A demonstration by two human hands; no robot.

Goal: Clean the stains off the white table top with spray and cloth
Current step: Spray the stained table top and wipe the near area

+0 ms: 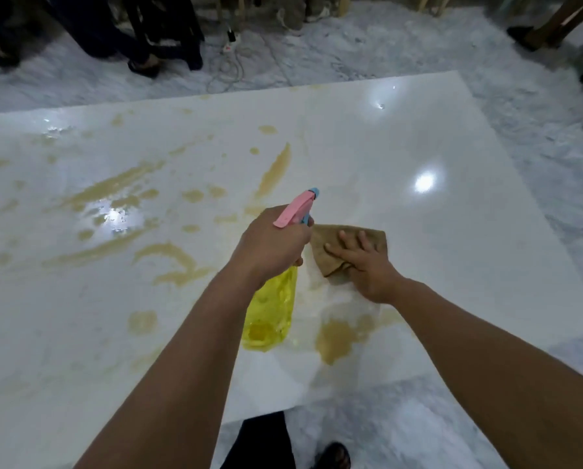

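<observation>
A glossy white table top [418, 137] carries many yellowish-brown stains [114, 187], mostly on its left and middle; one larger patch [337, 338] lies near the front edge. My left hand [273, 245] grips a spray bottle [271, 313] with a yellow body and a pink-and-blue head, held above the table with the nozzle pointing away from me. Just to its right, my right hand [364, 265] lies flat, fingers spread, pressing a brown cloth [330, 245] onto the table.
Marble-patterned floor [401, 38] surrounds the table. At the far left stand dark stools and a person's legs and feet [144, 66]. A power strip with cables [230, 45] lies on the floor beyond the table. Wooden furniture legs [550, 28] are at the far right.
</observation>
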